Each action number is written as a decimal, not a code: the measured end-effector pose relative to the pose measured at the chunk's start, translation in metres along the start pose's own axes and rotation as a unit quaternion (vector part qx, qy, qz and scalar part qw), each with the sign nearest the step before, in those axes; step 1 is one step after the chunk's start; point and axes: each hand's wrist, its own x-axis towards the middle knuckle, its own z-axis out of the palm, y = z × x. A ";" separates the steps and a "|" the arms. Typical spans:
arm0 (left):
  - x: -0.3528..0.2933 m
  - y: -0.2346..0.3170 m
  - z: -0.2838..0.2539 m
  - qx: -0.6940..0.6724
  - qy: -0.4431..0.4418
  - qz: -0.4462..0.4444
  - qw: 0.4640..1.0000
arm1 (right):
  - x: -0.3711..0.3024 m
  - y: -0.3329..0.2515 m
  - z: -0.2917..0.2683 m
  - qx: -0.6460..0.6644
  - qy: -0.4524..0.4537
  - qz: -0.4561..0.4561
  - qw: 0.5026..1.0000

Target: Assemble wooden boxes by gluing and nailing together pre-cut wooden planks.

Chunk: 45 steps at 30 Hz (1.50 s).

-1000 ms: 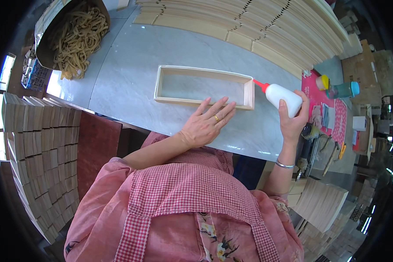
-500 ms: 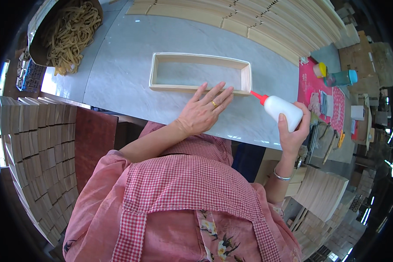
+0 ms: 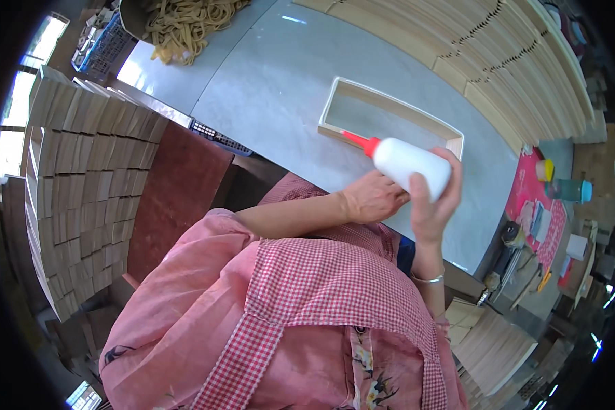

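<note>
Beneath the grip, grey marbled tabletop (image 3: 273,116); beyond and to its right, rows of pale wooden strips (image 3: 536,78); far to its left, a heap of tan bands (image 3: 184,27). Clamped in the right hand (image 3: 436,195), with thumb on the near side and fingers wrapped round the base end: a white bottle (image 3: 410,164), tipped nearly onto its side, red nozzle (image 3: 362,142) aimed leftward. Raised on a steep forearm, with a silver bangle (image 3: 427,279) round the wrist. Just beyond the grip, lying on the tabletop, an open rectangular wooden frame (image 3: 396,108), partly hidden by bottle and fingers. Nozzle touching frame or apart: cannot tell. Just left of the grip and lower, left hand (image 3: 372,198), forearm laid sideways above the checked apron (image 3: 342,280), back of the hand upward, fingers curled and partly hidden; cannot tell whether closed on anything.
</note>
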 end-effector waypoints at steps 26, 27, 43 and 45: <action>0.012 0.000 -0.013 0.065 0.020 0.021 0.997 | -0.021 -0.003 -0.059 -0.197 0.070 -0.063 0.976; 0.012 0.000 -0.012 0.069 0.025 0.019 0.997 | -0.023 -0.002 -0.064 -0.203 0.078 -0.058 0.974; 0.013 0.002 -0.010 0.083 0.023 0.016 0.996 | -0.042 0.002 -0.105 -0.255 0.148 -0.034 0.955; 0.013 0.002 -0.010 0.083 0.023 0.018 0.996 | -0.043 0.005 -0.110 -0.262 0.154 -0.034 0.952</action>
